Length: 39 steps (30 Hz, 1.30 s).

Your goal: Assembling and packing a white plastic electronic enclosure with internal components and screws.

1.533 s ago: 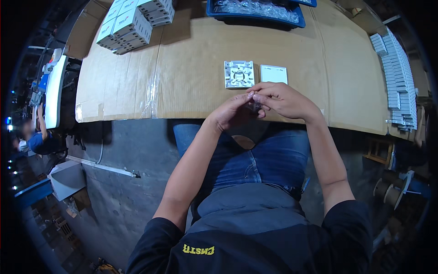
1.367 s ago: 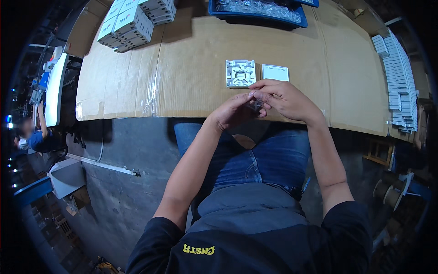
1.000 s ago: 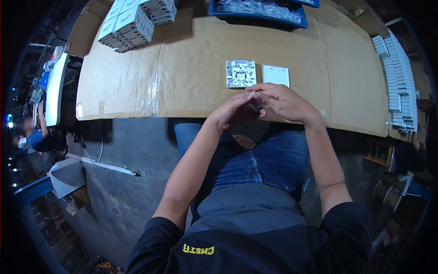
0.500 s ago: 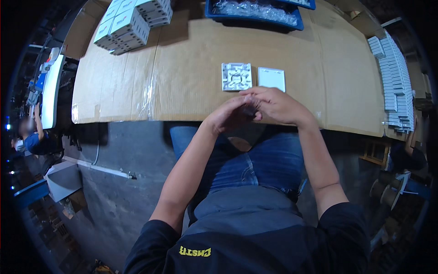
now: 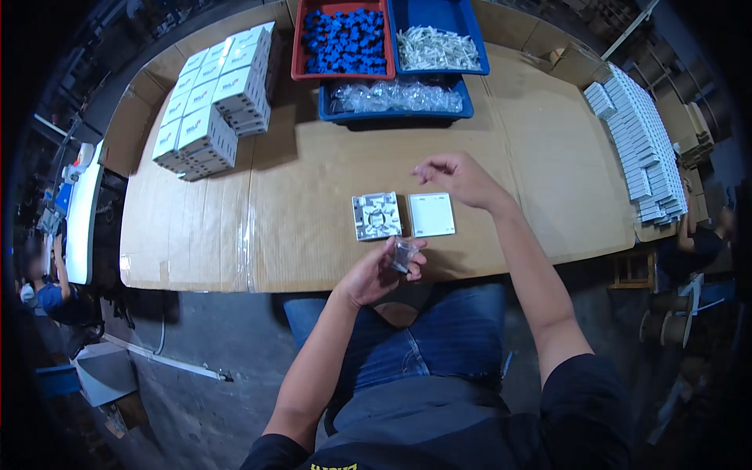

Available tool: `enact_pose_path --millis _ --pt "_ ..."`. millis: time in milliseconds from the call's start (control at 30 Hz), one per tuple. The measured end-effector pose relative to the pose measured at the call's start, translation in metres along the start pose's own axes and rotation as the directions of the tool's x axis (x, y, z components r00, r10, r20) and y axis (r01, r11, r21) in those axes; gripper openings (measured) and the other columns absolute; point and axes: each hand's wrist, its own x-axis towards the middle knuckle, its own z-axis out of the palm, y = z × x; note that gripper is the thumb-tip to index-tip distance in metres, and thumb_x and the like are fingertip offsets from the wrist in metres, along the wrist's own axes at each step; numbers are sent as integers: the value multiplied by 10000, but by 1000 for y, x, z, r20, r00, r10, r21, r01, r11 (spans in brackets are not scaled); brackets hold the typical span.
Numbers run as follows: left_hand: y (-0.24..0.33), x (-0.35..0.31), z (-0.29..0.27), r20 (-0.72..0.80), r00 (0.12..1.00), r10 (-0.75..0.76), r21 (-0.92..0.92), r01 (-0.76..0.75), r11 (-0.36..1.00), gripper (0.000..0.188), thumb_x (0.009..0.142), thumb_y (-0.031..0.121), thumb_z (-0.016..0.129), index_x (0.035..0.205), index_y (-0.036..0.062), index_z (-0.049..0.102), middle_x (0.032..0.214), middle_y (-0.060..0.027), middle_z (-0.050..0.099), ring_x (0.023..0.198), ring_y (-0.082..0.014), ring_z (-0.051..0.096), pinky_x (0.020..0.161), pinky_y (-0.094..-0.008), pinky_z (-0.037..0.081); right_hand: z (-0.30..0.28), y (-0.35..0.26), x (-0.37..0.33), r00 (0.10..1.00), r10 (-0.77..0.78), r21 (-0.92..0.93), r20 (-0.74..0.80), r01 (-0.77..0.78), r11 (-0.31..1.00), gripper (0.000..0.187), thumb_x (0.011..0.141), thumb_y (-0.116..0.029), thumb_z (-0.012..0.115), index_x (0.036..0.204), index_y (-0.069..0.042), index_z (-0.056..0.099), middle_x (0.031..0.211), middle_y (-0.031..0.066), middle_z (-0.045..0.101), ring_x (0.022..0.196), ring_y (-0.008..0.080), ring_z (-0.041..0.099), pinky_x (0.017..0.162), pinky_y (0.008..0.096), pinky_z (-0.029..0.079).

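Note:
My left hand [image 5: 374,274] is at the table's near edge, palm up, its fingers curled around a small clear plastic bag [image 5: 404,255]. Just beyond it lies an open square white plastic box [image 5: 377,216] with grey patterned insides and a round ring in the middle. Beside that box, to the right, a flat square white cover [image 5: 432,215] rests on the cardboard. Above the cover hovers my right hand [image 5: 462,180], fingers bent loosely and pointing left; I see nothing held in them.
White boxes [image 5: 207,133] are stacked at the back left. At the back stand a red tray [image 5: 345,76] of blue parts, a blue tray [image 5: 482,47] of small white pieces and a blue tray [image 5: 395,116] of clear bags. Thin white units [image 5: 638,149] fill the right edge.
My hands, together before, have separated. The right one has moved up and away, while the left keeps the clear bag. The view has tilted up, showing more of the trays.

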Motion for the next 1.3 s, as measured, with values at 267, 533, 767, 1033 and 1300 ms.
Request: enact_pose_path --millis 267,533,767,1033,1300 --pt "3 -1 2 -15 1000 -2 -10 2 1000 649 1119 514 356 1462 -14 512 1179 -115 681 1013 -224 667 1039 -415 512 -109 37 114 886 -211 -166 -412 155 974 201 994 -140 666 1104 13 736 945 58 760 864 142 702 802 294 554" --pt "9 4 7 -2 998 -57 3 57 998 654 1103 531 395 1458 -6 513 1218 -124 657 1050 -223 652 1029 -383 494 -199 23 199 664 -335 -586 -669 -193 787 193 945 -194 656 1078 -97 757 1017 117 772 965 313 737 826 424 575" --pt "13 5 7 6 988 -154 -178 153 972 663 1104 470 463 1514 -51 439 1238 -111 643 1026 -194 656 1003 -318 502 -228 -1 251 744 -316 -713 -589 -294 637 186 969 -267 636 1061 -163 759 1089 100 762 1055 339 707 875 492 563" --pt "18 10 9 11 984 -179 -209 178 962 643 1109 444 465 1516 -53 436 1228 -109 638 1014 -192 650 987 -322 509 -246 5 284 847 -297 -824 -441 -250 509 221 991 -196 628 1157 -194 774 1177 95 745 1136 323 685 970 475 550" --pt "18 11 7 -7 978 -208 -213 202 956 629 1113 433 459 1521 -46 431 1235 -117 639 1006 -194 660 983 -325 525 -247 13 292 885 -235 -816 -403 -231 530 139 914 -193 728 1029 -152 795 1100 92 759 1056 305 709 874 447 570"
